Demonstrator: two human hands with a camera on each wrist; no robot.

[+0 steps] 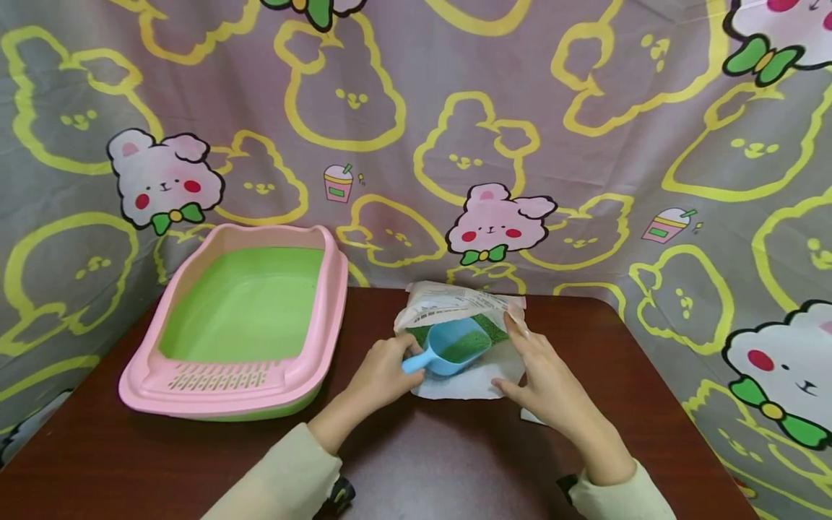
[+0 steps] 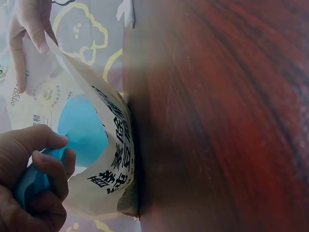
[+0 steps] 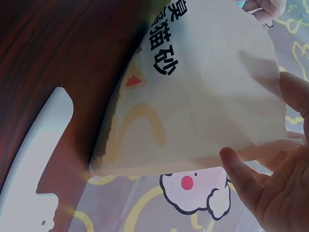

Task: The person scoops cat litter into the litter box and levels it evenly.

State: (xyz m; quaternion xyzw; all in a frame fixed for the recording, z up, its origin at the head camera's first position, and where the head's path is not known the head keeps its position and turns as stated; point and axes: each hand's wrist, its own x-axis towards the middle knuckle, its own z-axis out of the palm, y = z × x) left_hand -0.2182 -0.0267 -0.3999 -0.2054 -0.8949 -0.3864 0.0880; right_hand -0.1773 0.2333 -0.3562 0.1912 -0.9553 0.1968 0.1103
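My left hand [image 1: 386,370] grips the handle of a light blue scoop [image 1: 448,347]. The scoop lies tilted in the opening of a pale cat litter bag [image 1: 455,390], with green pellets [image 1: 494,328] in its bowl and around it. In the left wrist view, the fingers curl round the handle and the scoop's bowl [image 2: 82,130] is partly behind the bag's front edge. At the bag's right side, my right hand [image 1: 549,375] has its fingers spread and fairly straight, touching the bag. The right wrist view shows its thumb [image 3: 231,162] against the bag's printed front.
A pink-rimmed green litter tray [image 1: 331,310] stands on the left of the dark wooden table [image 1: 416,469]. A flat white object [image 3: 36,159] lies beside the bag, mostly hidden by my right hand in the head view. A patterned curtain [image 1: 416,180] hangs behind.
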